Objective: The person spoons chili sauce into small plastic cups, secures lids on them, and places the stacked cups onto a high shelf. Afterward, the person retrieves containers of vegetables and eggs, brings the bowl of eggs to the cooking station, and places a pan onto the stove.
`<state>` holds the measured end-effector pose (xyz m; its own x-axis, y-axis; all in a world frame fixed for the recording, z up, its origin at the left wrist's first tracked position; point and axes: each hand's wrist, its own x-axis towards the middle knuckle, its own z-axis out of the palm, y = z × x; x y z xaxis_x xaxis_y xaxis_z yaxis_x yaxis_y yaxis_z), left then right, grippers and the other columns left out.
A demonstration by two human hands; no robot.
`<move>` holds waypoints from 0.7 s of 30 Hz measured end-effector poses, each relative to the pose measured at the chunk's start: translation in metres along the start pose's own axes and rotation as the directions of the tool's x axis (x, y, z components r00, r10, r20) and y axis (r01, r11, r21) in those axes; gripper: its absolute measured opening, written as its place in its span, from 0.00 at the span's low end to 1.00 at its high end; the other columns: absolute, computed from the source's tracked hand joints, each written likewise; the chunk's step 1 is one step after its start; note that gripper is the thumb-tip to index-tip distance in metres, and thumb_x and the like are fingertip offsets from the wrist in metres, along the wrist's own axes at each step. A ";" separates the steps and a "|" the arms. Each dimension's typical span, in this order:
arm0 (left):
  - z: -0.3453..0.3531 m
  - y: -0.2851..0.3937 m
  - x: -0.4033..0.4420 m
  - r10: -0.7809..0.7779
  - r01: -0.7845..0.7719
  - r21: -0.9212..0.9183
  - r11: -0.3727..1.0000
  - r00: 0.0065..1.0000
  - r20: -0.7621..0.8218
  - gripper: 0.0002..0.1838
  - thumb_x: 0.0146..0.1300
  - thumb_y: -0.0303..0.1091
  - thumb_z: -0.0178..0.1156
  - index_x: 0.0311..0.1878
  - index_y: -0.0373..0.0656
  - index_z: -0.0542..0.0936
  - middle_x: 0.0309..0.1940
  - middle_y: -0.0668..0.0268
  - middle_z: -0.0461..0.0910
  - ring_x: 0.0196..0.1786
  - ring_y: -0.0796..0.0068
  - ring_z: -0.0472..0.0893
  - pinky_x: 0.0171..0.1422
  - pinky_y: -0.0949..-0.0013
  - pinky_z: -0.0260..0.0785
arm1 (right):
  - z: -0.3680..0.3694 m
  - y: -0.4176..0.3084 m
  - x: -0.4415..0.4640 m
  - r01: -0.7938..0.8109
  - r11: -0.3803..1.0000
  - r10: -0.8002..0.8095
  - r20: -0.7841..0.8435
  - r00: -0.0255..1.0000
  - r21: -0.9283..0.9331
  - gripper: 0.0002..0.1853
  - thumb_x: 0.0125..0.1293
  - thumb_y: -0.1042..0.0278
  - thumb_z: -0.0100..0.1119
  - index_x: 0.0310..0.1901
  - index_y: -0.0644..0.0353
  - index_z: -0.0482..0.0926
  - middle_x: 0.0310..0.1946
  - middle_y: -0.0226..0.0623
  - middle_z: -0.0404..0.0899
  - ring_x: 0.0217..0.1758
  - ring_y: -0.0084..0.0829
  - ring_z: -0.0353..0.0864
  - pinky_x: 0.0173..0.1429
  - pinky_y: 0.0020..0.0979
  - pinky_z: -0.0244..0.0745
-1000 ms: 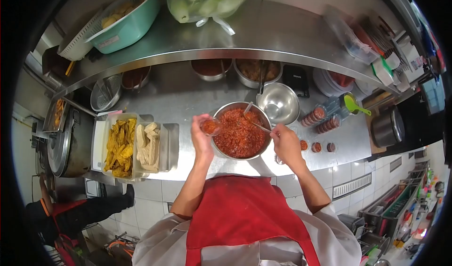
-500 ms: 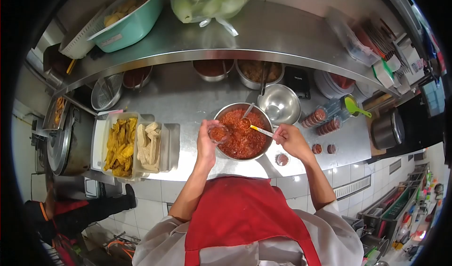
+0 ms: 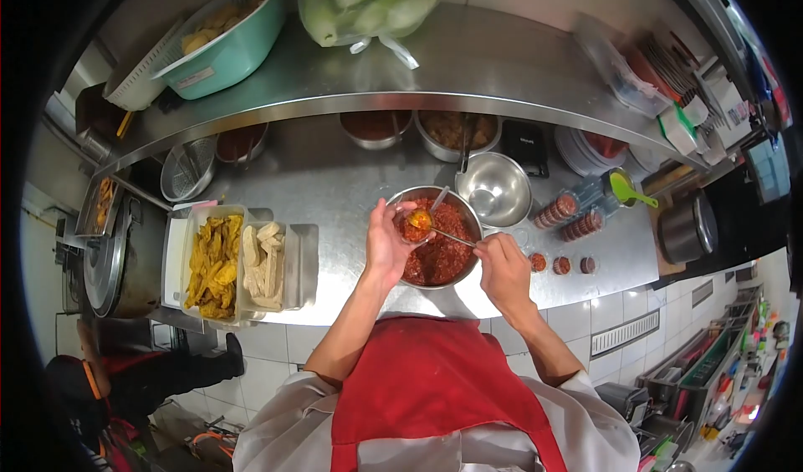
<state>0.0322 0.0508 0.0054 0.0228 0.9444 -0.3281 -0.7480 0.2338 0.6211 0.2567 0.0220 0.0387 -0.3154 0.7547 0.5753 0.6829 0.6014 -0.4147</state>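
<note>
My left hand holds a small clear plastic cup with red sauce in it, above the left side of a steel bowl. Coarse red chili sauce fills much of that bowl. Between its closed fingers, my right hand grips the thin handle of a spoon. The spoon's bowl, coated in orange-red sauce, is at the cup's mouth. A second utensil leans on the bowl's far rim. Right of my right hand, three small sauce cups stand in a row.
Stacked small cups lie at the right, near a green scoop. An empty steel bowl sits behind. Containers of yellow food and pale slabs stand left. A steel shelf overhangs the back. Another person's leg shows lower left.
The spoon has come up out of the sauce to the cup. My left hand has moved right with the cup, over the bowl. My right hand has shifted slightly toward me.
</note>
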 end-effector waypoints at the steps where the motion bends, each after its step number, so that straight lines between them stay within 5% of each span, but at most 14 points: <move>1: 0.000 0.000 0.001 -0.005 0.005 -0.006 1.000 1.000 0.007 0.31 0.81 0.60 0.37 0.55 0.40 0.75 0.55 0.55 0.77 0.61 0.58 0.78 0.65 0.42 0.75 | 0.001 0.001 -0.001 -0.003 1.000 0.004 -0.014 1.000 0.020 0.07 0.63 0.78 0.67 0.36 0.64 0.76 0.36 0.42 0.79 0.37 0.46 0.81 0.37 0.42 0.77; 6: 0.006 -0.001 0.003 0.001 0.004 -0.100 0.995 0.998 0.056 0.31 0.80 0.61 0.37 0.52 0.40 0.76 0.54 0.54 0.79 0.61 0.57 0.79 0.64 0.41 0.74 | -0.001 0.002 -0.003 -0.204 0.944 0.209 0.009 0.978 0.260 0.05 0.67 0.80 0.65 0.38 0.66 0.77 0.34 0.42 0.81 0.34 0.39 0.81 0.37 0.34 0.76; 14: -0.014 -0.008 0.012 0.082 -0.019 -0.409 0.912 0.987 0.139 0.30 0.76 0.62 0.46 0.48 0.40 0.77 0.51 0.55 0.78 0.62 0.52 0.78 0.68 0.40 0.69 | -0.004 0.028 -0.008 -0.605 0.484 0.547 0.321 0.773 0.632 0.04 0.72 0.78 0.63 0.39 0.64 0.77 0.33 0.31 0.82 0.36 0.22 0.79 0.41 0.29 0.75; 17: -0.013 -0.003 0.001 0.092 -0.056 -0.406 0.912 0.993 0.069 0.30 0.76 0.62 0.47 0.47 0.40 0.77 0.50 0.54 0.77 0.63 0.49 0.77 0.70 0.41 0.67 | 0.014 0.044 -0.015 -0.580 0.604 0.520 0.281 0.807 0.547 0.04 0.70 0.78 0.63 0.40 0.64 0.77 0.34 0.38 0.84 0.35 0.30 0.82 0.42 0.32 0.75; 19: -0.009 0.004 -0.011 0.059 -0.029 -0.329 0.944 0.995 0.079 0.30 0.76 0.62 0.47 0.47 0.40 0.77 0.50 0.54 0.77 0.64 0.48 0.77 0.71 0.41 0.66 | 0.023 0.053 -0.017 -0.460 0.861 0.398 0.275 0.875 0.217 0.05 0.65 0.77 0.65 0.39 0.63 0.78 0.34 0.46 0.84 0.37 0.44 0.84 0.44 0.40 0.77; 20: -0.004 0.009 -0.018 -0.003 0.017 -0.204 0.979 0.997 0.072 0.30 0.76 0.62 0.47 0.47 0.40 0.77 0.51 0.53 0.78 0.64 0.48 0.78 0.70 0.40 0.69 | 0.034 0.062 -0.023 -0.394 0.913 0.349 0.294 0.890 0.109 0.05 0.61 0.74 0.66 0.38 0.60 0.80 0.35 0.50 0.82 0.40 0.55 0.82 0.46 0.48 0.77; 21: -0.002 0.011 -0.027 -0.100 0.100 0.012 0.995 0.994 0.042 0.30 0.76 0.63 0.45 0.47 0.42 0.78 0.51 0.53 0.80 0.60 0.48 0.81 0.63 0.40 0.74 | 0.054 0.077 -0.029 -0.147 0.985 0.164 0.244 0.956 -0.086 0.05 0.61 0.71 0.66 0.36 0.59 0.81 0.35 0.46 0.81 0.40 0.55 0.81 0.47 0.51 0.76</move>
<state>0.0222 0.0279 0.0199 0.1251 0.9251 -0.3586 -0.7337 0.3295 0.5942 0.2828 0.0606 -0.0484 -0.3501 0.8840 0.3098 0.7763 0.4589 -0.4322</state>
